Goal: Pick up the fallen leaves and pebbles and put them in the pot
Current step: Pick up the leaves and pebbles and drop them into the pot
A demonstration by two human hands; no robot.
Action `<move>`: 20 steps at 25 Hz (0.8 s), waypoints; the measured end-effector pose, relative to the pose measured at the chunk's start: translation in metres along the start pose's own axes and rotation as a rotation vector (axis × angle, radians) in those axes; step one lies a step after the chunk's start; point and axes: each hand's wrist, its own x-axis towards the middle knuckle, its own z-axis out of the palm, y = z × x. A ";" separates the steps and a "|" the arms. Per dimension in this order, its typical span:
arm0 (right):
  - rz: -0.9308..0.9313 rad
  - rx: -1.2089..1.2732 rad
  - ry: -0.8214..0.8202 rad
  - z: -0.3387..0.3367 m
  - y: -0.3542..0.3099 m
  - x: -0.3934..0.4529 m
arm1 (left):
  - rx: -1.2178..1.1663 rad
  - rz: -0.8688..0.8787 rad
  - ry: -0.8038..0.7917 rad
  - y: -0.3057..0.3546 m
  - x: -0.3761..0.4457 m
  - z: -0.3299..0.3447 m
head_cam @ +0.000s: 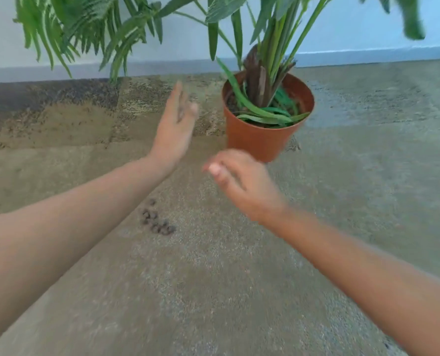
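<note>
The pot (261, 140) at upper centre is terracotta orange. Leaves (267, 115) lying in it are mid and bright green, among dark brown stalks. Pebbles (157, 222) at centre left are dark brown. The floor (213, 291) is speckled grey-tan, with a darker brown patch at far left. The wall (355, 27) is pale blue-white.

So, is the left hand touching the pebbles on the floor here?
Apart. The head view shows the left hand raised with straight fingers, well beyond the pebbles, which lie on the bare floor with nothing on them.
</note>
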 end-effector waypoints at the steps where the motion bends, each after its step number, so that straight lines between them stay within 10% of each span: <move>1: 0.052 -0.008 -0.155 0.021 -0.004 -0.011 | 0.113 -0.046 -0.036 -0.024 -0.011 -0.011; 6: 0.119 -0.124 -0.607 0.090 -0.010 -0.030 | 0.608 -0.259 -0.204 -0.111 -0.051 -0.056; 20: -0.026 -0.363 -0.529 0.145 -0.030 -0.033 | 0.623 -0.228 -0.166 -0.143 -0.089 -0.066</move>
